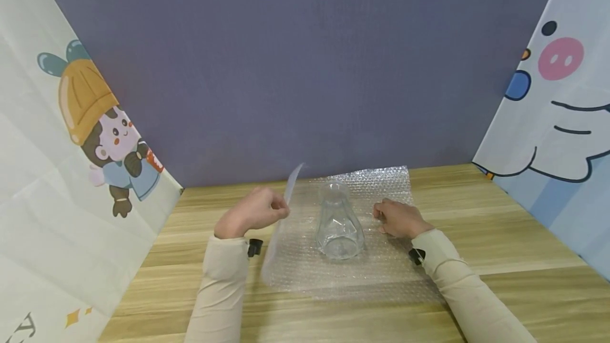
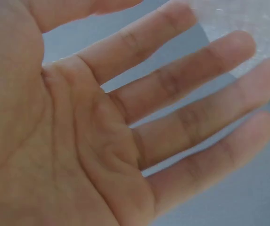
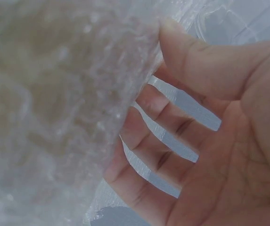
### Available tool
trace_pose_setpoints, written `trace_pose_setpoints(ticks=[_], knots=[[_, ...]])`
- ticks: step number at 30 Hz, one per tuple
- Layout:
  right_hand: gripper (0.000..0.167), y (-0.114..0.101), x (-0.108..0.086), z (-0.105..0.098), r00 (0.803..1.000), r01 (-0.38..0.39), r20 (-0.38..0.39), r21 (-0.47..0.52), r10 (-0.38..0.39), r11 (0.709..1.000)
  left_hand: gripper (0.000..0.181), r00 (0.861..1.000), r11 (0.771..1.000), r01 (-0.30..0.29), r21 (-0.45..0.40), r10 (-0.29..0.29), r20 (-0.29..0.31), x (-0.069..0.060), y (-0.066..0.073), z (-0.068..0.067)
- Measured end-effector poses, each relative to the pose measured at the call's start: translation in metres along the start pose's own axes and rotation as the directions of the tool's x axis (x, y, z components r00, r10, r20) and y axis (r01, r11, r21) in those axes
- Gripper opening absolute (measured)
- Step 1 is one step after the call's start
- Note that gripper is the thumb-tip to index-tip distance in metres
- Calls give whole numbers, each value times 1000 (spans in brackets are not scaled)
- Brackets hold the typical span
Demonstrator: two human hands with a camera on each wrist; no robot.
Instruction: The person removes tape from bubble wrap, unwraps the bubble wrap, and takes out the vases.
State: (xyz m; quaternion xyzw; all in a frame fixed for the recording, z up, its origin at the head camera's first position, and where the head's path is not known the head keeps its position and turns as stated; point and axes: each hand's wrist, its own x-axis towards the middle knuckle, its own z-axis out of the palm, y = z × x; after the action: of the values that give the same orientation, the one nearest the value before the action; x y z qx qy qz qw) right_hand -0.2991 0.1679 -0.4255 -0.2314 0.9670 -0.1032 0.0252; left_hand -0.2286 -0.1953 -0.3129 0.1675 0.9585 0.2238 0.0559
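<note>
One clear glass vessel [image 1: 340, 229] is sitting near the middle of one bubble wrap sheet [image 1: 307, 278], presumably so that slack is lying on both sides of it. Of my two hands, the left hand [image 1: 254, 211] is hovering left of the vessel, beside the sheet's raised edge; its four fingers [image 2: 172, 82] are stretching out straight, and whether they are touching it I cannot tell. Right of the vessel, my right hand [image 1: 399, 218] is pinching the sheet between thumb and fingertips, likely because something so thin is offering little else to grip. Beneath the vessel, one wooden tabletop [image 1: 295, 327] is supporting everything.
</note>
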Motion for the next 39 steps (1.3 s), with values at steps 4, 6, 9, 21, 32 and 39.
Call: trace_pose_setpoints(ticks=[4, 6, 9, 21, 32, 39], knots=[[26, 1, 0, 0, 1000, 4, -7, -6, -4, 1000, 18, 999, 1000, 21, 8, -21, 38, 0, -2, 0], [26, 1, 1, 0, 1000, -1, -8, -4, 0, 1000, 19, 998, 999, 26, 19, -27, 48, 0, -3, -1], [25, 1, 0, 0, 1000, 7, -7, -4, -7, 1000, 24, 997, 999, 44, 25, -45, 60, 0, -4, -1], [23, 1, 2, 1, 1000, -4, -1, 1, 4, 1000, 47, 988, 992, 125, -5, -124, 93, -3, -9, -3], [23, 4, 2, 3, 1000, 7, -25, 9, -6, 1000, 54, 973, 978, 207, -3, -205, 106, -5, -13, -4], [23, 5, 3, 4, 1000, 4, -17, 11, -4, 1000, 54, 954, 959, 281, 18, -282, 106, -4, -17, -3]])
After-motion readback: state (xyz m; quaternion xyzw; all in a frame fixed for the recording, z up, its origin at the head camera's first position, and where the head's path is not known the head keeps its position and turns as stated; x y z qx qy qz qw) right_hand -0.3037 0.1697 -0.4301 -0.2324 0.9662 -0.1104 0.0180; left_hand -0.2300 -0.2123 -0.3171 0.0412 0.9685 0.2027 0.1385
